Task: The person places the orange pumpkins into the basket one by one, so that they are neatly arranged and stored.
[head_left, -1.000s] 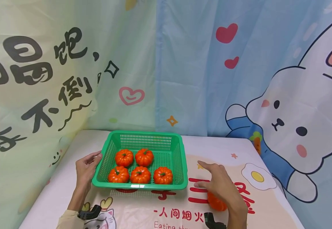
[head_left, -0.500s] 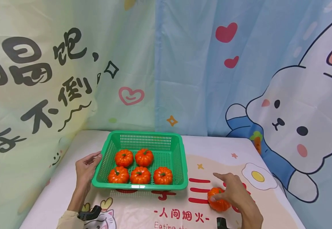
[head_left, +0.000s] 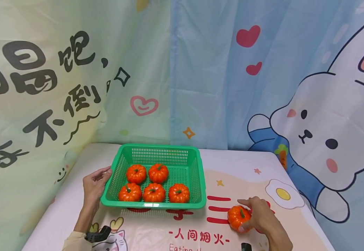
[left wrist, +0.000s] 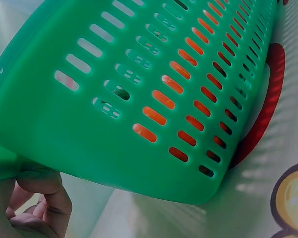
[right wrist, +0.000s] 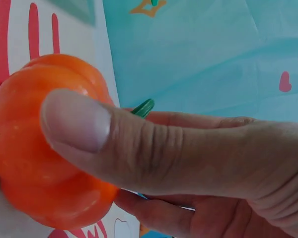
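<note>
A green plastic basket (head_left: 153,205) with slotted walls stands on the table and holds several small orange pumpkins (head_left: 154,192). At its left side my left hand (head_left: 94,186) grips the rim, its fingers curled beneath the edge in the left wrist view. One more orange pumpkin (head_left: 237,218) with a green stem sits on the tablecloth to the right of the basket. My right hand (head_left: 260,217) is around its right side, thumb over the near side and index finger over the far side. The right wrist view shows the thumb nearly straight across the pumpkin; the other fingertips are hidden behind it.
The printed tablecloth (head_left: 197,218) bears red lettering and a fried-egg picture (head_left: 283,194). A hanging cloth with a rabbit (head_left: 313,136) closes off the back and right. Dark camera mounts (head_left: 98,234) sit on both wrists.
My right hand has moved from above the table near the basket down and rightward to the lone pumpkin, uncovering more of it. My left hand and the basket stay where they were.
</note>
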### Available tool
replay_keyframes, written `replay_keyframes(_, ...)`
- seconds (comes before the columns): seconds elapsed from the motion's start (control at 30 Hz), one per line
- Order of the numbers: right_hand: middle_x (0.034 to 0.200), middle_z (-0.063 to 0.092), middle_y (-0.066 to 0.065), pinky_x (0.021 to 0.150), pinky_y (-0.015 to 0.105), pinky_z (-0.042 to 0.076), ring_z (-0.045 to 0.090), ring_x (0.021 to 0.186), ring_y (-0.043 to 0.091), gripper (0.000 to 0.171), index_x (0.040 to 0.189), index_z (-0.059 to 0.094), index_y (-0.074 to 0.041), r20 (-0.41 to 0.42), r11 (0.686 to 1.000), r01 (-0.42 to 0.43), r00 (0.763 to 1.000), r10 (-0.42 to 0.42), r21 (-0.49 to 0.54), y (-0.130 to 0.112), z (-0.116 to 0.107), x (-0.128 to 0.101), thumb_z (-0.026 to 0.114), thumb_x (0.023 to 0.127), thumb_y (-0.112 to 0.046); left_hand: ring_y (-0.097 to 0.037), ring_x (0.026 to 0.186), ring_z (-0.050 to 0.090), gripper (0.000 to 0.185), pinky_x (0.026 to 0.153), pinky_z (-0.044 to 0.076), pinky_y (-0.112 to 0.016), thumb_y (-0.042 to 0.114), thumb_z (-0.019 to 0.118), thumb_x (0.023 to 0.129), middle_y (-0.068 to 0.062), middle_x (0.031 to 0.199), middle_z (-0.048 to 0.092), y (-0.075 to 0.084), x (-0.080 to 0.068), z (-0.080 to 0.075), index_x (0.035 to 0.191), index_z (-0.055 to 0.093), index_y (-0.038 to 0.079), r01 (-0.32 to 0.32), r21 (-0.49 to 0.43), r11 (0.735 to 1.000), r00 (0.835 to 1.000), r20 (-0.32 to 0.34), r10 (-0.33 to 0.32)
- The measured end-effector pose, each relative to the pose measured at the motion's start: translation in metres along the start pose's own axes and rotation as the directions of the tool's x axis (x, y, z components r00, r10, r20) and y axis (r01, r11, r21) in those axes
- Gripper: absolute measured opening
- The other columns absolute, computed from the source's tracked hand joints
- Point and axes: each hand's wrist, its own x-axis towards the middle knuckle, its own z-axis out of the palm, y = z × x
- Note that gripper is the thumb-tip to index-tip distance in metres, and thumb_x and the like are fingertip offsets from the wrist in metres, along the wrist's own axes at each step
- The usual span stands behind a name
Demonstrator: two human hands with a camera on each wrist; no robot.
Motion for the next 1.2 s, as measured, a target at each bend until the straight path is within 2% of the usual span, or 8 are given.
replay_keyframes(0.17,0.128,0.069,0.025,0.101,0.065,0.059,0.061,0.119,0.042,0.088,0.140,0.074,-0.006,-0.029,0.999,0.032,0.999,-0.032,0.002,0.004,0.003,0.000,0.108,0.059,-0.016,0.003,0.074,0.066,0.035,0.064,0.056,-0.016,0.020,0.077,0.104,0.012,0.091,0.078,0.001,-0.001,0.000,0.131,0.077,-0.002,-0.008,0.002,1.000,1.000,-0.002,0.008)
replay_keyframes(0.33,0.122,0.073,0.020,0.104,0.063,0.058,0.063,0.114,0.032,0.085,0.137,0.075,-0.003,-0.043,0.998,0.065,0.997,-0.065,-0.007,0.005,0.006,0.001,0.108,0.059,-0.014,0.002,0.075,0.066,0.035,0.065,0.056,-0.015,0.020,0.076,0.104,0.013,0.090,0.077,0.000,0.001,0.000,0.132,0.077,-0.001,0.003,0.000,1.000,1.000,-0.001,-0.003)
replay_keyframes(0.63,0.127,0.074,0.022,0.106,0.062,0.057,0.063,0.117,0.032,0.086,0.139,0.073,-0.001,-0.040,0.997,0.081,0.996,-0.082,-0.005,0.005,0.005,0.000,0.107,0.061,-0.014,0.003,0.074,0.066,0.036,0.065,0.056,-0.015,0.019,0.077,0.104,0.022,0.083,0.073,-0.002,0.002,-0.001,0.133,0.076,-0.002,0.016,-0.023,1.000,1.000,0.011,-0.016)
replay_keyframes(0.8,0.124,0.071,0.019,0.102,0.060,0.061,0.060,0.117,0.035,0.087,0.141,0.071,-0.001,-0.025,0.997,0.078,0.997,-0.078,-0.005,0.004,0.001,0.000,0.106,0.063,-0.016,0.002,0.075,0.066,0.036,0.065,0.056,-0.015,0.020,0.076,0.104,0.020,0.084,0.073,-0.002,0.003,-0.001,0.133,0.076,-0.001,0.020,-0.018,1.000,1.000,0.012,-0.020)
replay_keyframes(0.97,0.127,0.075,0.017,0.103,0.057,0.061,0.061,0.118,0.031,0.087,0.142,0.071,-0.001,-0.028,0.994,0.108,0.994,-0.108,0.002,-0.001,-0.003,0.000,0.106,0.065,-0.016,0.001,0.076,0.065,0.036,0.065,0.056,-0.015,0.021,0.076,0.105,0.019,0.088,0.074,0.000,0.003,-0.001,0.133,0.077,-0.001,0.022,-0.008,1.000,1.000,0.008,-0.022)
replay_keyframes(1.2,0.131,0.076,0.016,0.099,0.050,0.064,0.066,0.115,0.025,0.087,0.143,0.070,-0.001,-0.073,0.986,0.167,0.984,-0.165,0.024,-0.010,-0.008,-0.005,0.106,0.065,-0.014,0.002,0.076,0.065,0.036,0.065,0.056,-0.015,0.022,0.076,0.104,0.019,0.087,0.074,-0.001,0.002,-0.001,0.133,0.077,0.000,0.027,-0.007,1.000,1.000,0.010,-0.027)
